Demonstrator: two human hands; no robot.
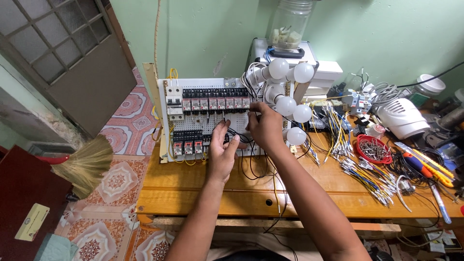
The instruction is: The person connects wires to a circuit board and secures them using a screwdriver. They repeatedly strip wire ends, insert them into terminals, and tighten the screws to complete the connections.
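Two bare hands are busy at a white perforated wiring panel (pixel 212 121) that stands propped upright at the back of a wooden workbench (pixel 193 193). The left hand (pixel 221 151) is raised in front of the panel's lower half, palm turned towards it, fingers curled loosely around thin black wires (pixel 241 140) that hang from the board and loop down onto the bench; it grips them lightly rather than in a fist. The right hand (pixel 265 124) is just beside it, a little higher, its fingertips pinched together at the panel's right edge where the same black wires run, though whether it clamps a wire end or only presses on it I cannot tell. Along the panel's top runs a row of black relays (pixel 215 99) with a white circuit breaker (pixel 174 101) at the left end, and a shorter row of relays (pixel 188 142) sits lower down, left of the left hand. Right of the panel a cluster of round white bulbs (pixel 290 92) rises on white sockets, touching close to the right hand. Further right lie bundles of yellow and blue wires (pixel 367 174), a red bowl of small metal parts (pixel 373 149) and an orange-handled cutter (pixel 423 166). A straw broom (pixel 84 164) leans at the left, over the patterned tile floor.
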